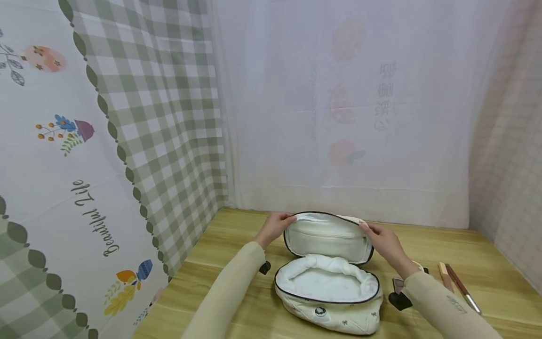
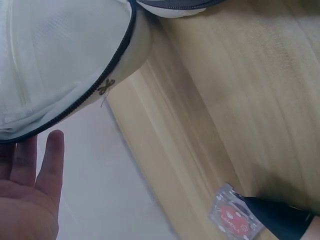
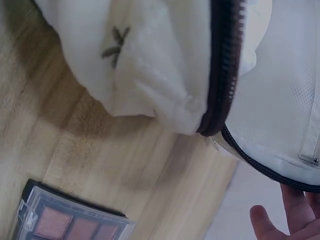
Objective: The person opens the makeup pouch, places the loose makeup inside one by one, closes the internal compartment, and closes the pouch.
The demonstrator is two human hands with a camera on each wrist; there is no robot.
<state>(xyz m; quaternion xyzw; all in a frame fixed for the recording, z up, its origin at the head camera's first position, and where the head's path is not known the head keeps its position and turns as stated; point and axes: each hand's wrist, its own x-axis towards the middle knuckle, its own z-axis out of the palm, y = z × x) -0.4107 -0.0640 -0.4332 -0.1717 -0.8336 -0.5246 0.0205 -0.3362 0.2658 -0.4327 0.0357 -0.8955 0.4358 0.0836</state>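
Observation:
A white quilted cosmetic bag [image 1: 330, 313] with small bow prints stands unzipped on the table, its padded white inside showing. The lid [image 1: 328, 238] is raised behind the opening, with a mesh pocket across its inner face. My left hand [image 1: 275, 227] pinches the lid's dark zipper edge at its upper left corner. On the opposite corner, my right hand [image 1: 384, 239] grips the same edge. From the left wrist view, fingers [image 2: 51, 160] show behind the lid's rim. The right wrist view has the zipper edge crossing in front of my right fingers [image 3: 296, 210].
An eyeshadow palette [image 3: 75, 222] lies right of the bag, partly behind my right forearm in the head view. Farther right are a makeup brush [image 1: 463, 288] and a flat beige stick [image 1: 446, 277]. A small clear case [image 2: 232, 215] with a red label sits on the left.

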